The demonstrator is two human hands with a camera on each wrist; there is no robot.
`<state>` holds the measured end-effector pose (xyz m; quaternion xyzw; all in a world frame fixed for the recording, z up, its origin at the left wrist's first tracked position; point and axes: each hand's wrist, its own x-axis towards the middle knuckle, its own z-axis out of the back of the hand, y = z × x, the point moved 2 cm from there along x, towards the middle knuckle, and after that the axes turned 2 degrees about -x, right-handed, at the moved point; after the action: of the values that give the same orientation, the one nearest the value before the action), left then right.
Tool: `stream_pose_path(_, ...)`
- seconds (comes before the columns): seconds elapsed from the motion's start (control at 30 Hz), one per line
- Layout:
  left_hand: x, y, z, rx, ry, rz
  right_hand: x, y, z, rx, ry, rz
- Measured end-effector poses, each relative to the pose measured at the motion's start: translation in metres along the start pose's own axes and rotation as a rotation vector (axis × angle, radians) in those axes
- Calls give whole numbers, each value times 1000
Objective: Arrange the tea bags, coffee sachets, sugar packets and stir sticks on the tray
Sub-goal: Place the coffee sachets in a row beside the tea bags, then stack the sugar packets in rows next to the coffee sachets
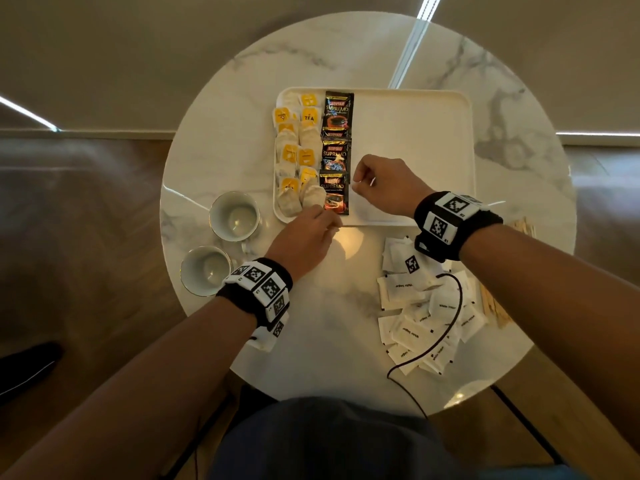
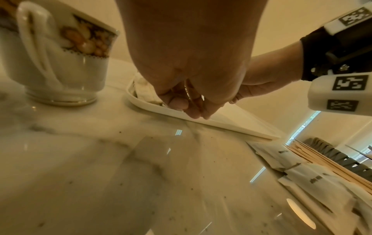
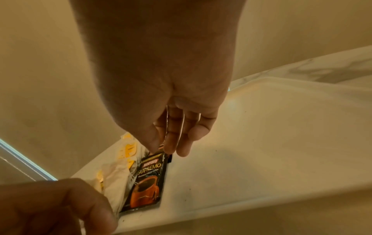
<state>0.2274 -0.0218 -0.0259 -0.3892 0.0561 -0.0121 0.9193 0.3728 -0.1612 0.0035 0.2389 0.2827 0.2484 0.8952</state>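
A white tray (image 1: 415, 140) sits on the round marble table. Tea bags (image 1: 294, 150) with yellow tags fill its left side. Beside them lie three black coffee sachets in a column. At the nearest sachet (image 1: 334, 197), my right hand (image 1: 356, 185) pinches the far right corner between thumb and forefinger (image 3: 161, 149). My left hand (image 1: 325, 220) curls over the tray's near rim (image 2: 221, 124) and pinches that sachet's near left corner (image 3: 147, 182). The sachet lies flat on the tray. Sugar packets (image 1: 422, 306) and wooden stir sticks (image 1: 495, 306) lie on the table at the right.
Two white cups (image 1: 234, 216) (image 1: 205, 270) stand left of the tray, close to my left wrist. A black cable (image 1: 443, 327) runs over the sugar packets. The tray's right half (image 3: 261, 143) is bare. The table edge is near my body.
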Motion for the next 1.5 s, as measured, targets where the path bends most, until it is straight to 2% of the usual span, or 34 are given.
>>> stream_pose_path(0.17,-19,-5,-1,5,59,61,-35,6,7,7,-6,29)
stream_pose_path(0.4,-48,-17,-10,46,139,1,-103,5,-6,44,-32,15)
stream_pose_path(0.7,-73,-30,-33,135,269,-119,-189,-28,-45,50,-46,-131)
stream_pose_path(0.83,-74,-41,-44,138,307,-119,-215,-49,-51,92,-67,-190)
stream_pose_path(1.03,-59,-67,-68,153,291,-107,-218,-81,-48,107,-45,-191)
stream_pose_path(1.23,-45,-83,-100,132,252,-9,-204,-104,-39,137,26,-128)
stream_pose_path(1.5,-49,-86,-111,108,122,65,-184,-111,-29,131,112,-4)
